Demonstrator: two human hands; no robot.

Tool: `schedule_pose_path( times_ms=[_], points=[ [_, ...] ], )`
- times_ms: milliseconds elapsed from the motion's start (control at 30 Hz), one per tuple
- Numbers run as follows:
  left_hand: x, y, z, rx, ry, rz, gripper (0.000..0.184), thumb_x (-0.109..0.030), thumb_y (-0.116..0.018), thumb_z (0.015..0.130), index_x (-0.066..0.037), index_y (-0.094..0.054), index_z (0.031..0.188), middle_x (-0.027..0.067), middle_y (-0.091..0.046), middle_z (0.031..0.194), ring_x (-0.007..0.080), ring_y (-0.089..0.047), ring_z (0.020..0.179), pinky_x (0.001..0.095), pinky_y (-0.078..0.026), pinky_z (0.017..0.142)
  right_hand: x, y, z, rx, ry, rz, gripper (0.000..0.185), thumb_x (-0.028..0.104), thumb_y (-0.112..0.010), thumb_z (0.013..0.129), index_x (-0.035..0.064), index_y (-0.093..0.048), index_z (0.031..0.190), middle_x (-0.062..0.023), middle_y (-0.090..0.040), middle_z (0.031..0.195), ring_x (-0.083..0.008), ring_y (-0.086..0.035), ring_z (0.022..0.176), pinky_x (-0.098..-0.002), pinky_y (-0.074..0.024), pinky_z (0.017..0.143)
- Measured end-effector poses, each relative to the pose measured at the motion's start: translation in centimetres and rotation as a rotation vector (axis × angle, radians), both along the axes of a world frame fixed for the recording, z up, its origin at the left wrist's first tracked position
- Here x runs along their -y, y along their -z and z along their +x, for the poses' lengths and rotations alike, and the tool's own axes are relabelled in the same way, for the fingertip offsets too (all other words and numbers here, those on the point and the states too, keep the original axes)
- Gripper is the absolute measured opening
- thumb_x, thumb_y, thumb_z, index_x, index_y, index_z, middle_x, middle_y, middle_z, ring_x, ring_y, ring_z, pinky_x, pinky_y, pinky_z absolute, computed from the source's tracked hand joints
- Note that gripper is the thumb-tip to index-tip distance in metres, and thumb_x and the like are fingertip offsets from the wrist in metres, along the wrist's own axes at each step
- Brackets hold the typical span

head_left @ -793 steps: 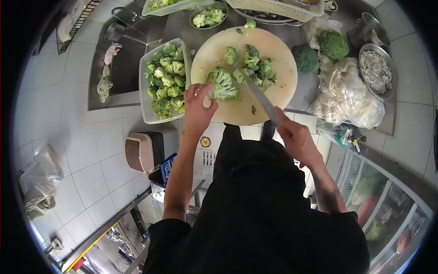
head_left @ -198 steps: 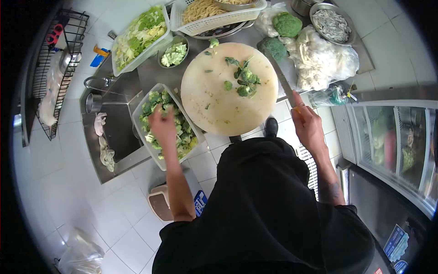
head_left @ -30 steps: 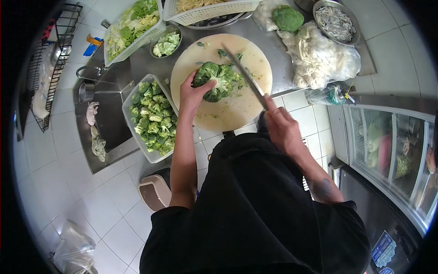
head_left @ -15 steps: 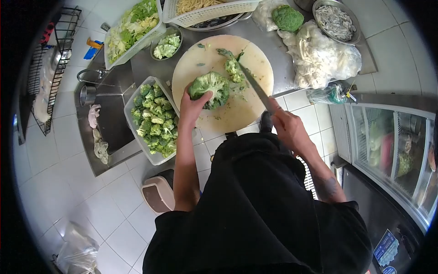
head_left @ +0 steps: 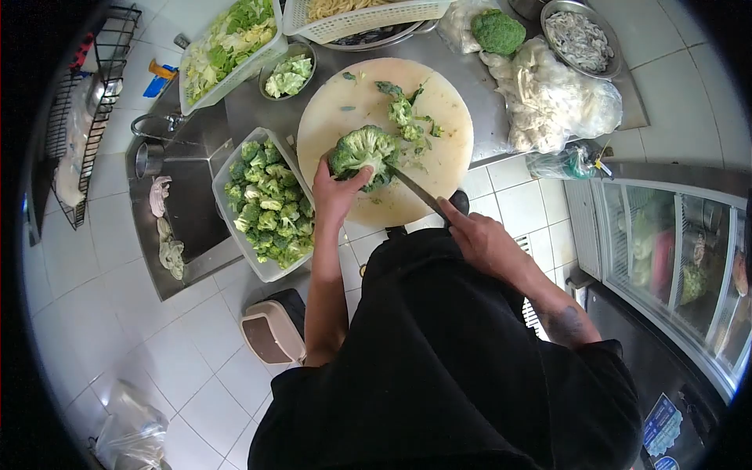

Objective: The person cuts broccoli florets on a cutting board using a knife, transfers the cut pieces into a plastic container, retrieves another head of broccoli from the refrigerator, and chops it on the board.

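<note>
Head camera: this one view covered your bench.
Tub: the plastic tub (head_left: 280, 274) left of the board held a heap of cut florets (head_left: 266, 205); I judged that share done.
Board: leafy scraps and stalk bits (head_left: 403, 113) lay on the far right part of the round chopping board (head_left: 323, 98).
Broccoli: the broccoli (head_left: 365, 147) over the near left part of the board was largely whole, so most of its cutting seemed left.
Bench back: a second broccoli (head_left: 498, 31) sat uncut beside the bagged food (head_left: 552, 98), well apart from both hands.
Left hand: your left hand (head_left: 337, 189) gripped the broccoli from its near left side, thumb across the stem side; the other fingers were mostly hidden.
Right hand: your right hand (head_left: 482, 235) was closed around the handle of the knife (head_left: 417, 189), to the broccoli's near right.
Knife tip: it met the broccoli by the stem; how deep, I could not tell.
</note>
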State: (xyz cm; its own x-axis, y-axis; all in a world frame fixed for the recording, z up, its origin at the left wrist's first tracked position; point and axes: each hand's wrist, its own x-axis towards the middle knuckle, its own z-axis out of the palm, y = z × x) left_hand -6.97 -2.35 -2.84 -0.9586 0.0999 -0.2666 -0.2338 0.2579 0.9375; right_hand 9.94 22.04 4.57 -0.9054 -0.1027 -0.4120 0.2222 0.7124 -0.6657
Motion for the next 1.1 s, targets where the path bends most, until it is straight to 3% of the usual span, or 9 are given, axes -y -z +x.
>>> schedule_pose_path(
  times_ms=[133,300,433,700,767,800,867,1100],
  points=[
    [0.9,1.0,0.2,0.012,0.020,-0.056,0.064,-0.019,-0.092,0.074,0.001,-0.059,0.126,0.0093,-0.071,0.112,0.0164,-0.067,0.099,0.0310,-0.054,0.089,-0.5,-1.0,0.7,-0.042,0.060,-0.041,0.053,0.013,-0.054,0.099,0.0160,-0.046,0.151,-0.0256,-0.065,0.086,-0.0463,-0.068,0.081,-0.0555,-0.0546,0.073],
    [1.4,-0.5,-1.5,0.055,0.056,-0.136,0.064,-0.023,-0.091,0.075,0.001,-0.059,0.125,0.0110,-0.070,0.111,0.0177,-0.067,0.098,0.0321,-0.054,0.087,-2.4,-0.2,-1.2,-0.178,0.145,-0.022,0.054,0.011,-0.055,0.097,0.0111,-0.046,0.150,-0.0280,-0.066,0.080,-0.0472,-0.068,0.081,-0.0557,-0.0537,0.075],
    [2.5,-0.4,-1.1,0.044,0.025,-0.139,0.071,-0.025,-0.090,0.076,0.001,-0.055,0.133,0.0137,-0.070,0.113,0.0204,-0.067,0.101,0.0331,-0.054,0.088,-2.6,-0.2,-1.3,-0.246,0.220,-0.016,0.054,0.008,-0.057,0.096,0.0096,-0.048,0.149,-0.0273,-0.065,0.077,-0.0466,-0.068,0.078,-0.0551,-0.0536,0.074],
    [3.4,1.0,-0.2,0.076,0.017,-0.351,0.083,-0.041,-0.088,0.077,-0.001,-0.052,0.139,0.0167,-0.072,0.117,0.0234,-0.070,0.104,0.0353,-0.053,0.093,0.3,-3.0,-0.7,-0.204,0.073,-0.107,0.059,0.012,-0.058,0.099,0.0166,-0.039,0.156,-0.0251,-0.066,0.088,-0.0454,-0.068,0.075,-0.0540,-0.0553,0.068],
    [3.5,1.8,-0.1,0.004,0.014,-0.241,0.081,-0.040,-0.088,0.076,-0.002,-0.054,0.138,0.0160,-0.073,0.115,0.0242,-0.070,0.102,0.0362,-0.053,0.092,1.1,-3.3,-1.0,-0.398,0.193,-0.208,0.059,0.012,-0.057,0.099,0.0166,-0.039,0.155,-0.0256,-0.065,0.086,-0.0465,-0.068,0.075,-0.0553,-0.0550,0.068],
    [3.4,1.7,-0.1,0.001,0.010,-0.240,0.081,-0.040,-0.088,0.076,-0.002,-0.054,0.138,0.0160,-0.073,0.115,0.0242,-0.070,0.102,0.0362,-0.053,0.092,1.3,-2.4,-1.0,-0.400,0.190,-0.207,0.059,0.012,-0.057,0.099,0.0166,-0.039,0.155,-0.0256,-0.065,0.086,-0.0465,-0.068,0.075,-0.0553,-0.0550,0.068],
    [3.1,0.9,-0.1,-0.002,0.025,-0.320,0.079,-0.040,-0.088,0.076,-0.002,-0.054,0.136,0.0165,-0.073,0.115,0.0240,-0.070,0.102,0.0362,-0.054,0.091,1.7,0.5,-0.6,-0.115,-0.038,-0.055,0.057,0.012,-0.056,0.100,0.0143,-0.039,0.155,-0.0267,-0.065,0.085,-0.0478,-0.067,0.075,-0.0560,-0.0547,0.069],
    [3.4,1.2,-0.6,0.088,-0.022,-0.255,0.076,-0.039,-0.089,0.076,-0.002,-0.055,0.132,0.0144,-0.072,0.113,0.0220,-0.069,0.100,0.0350,-0.054,0.090,0.4,-1.1,-1.7,-0.180,0.029,-0.132,0.056,0.012,-0.055,0.099,0.0102,-0.040,0.153,-0.0276,-0.064,0.081,-0.0471,-0.067,0.078,-0.0550,-0.0541,0.073]
  ],
)
